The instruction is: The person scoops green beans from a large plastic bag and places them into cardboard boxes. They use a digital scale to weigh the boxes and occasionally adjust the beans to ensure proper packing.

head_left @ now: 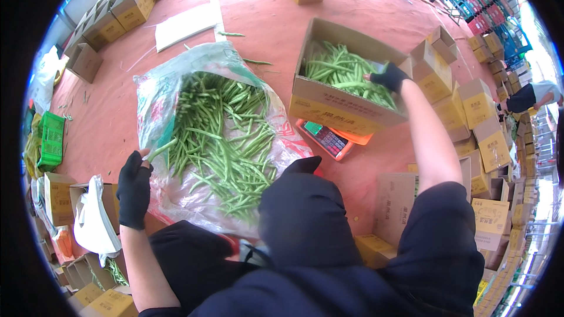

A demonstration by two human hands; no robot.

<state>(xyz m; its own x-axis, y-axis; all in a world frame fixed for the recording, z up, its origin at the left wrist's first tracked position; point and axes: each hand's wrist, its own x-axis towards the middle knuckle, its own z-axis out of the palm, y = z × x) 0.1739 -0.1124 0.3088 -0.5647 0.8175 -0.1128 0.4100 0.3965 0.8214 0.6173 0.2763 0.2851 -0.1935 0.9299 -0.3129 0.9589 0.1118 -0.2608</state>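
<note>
My left hand [135, 189], in a black fingerless glove, pinches one green bean [163, 149] at the left edge of a plastic sack. That sack [154, 92] lies spread on the floor before me, with a large heap of green beans [220, 141] in and on it. My right hand [390, 78], gloved the same way, reaches into a cardboard box [348, 112] at the right, against the green beans [339, 66] inside. Whether its fingers grip any is hidden. Under the box is an orange digital scale [326, 138] with a lit display.
Cardboard boxes [480, 127] crowd the right side, and a row of open boxes [132, 9] runs along the upper left. A green crate [51, 141] and white plastic bags [94, 220] are at left. A white board [185, 26] lies beyond the sack. Another person [528, 97] is far right.
</note>
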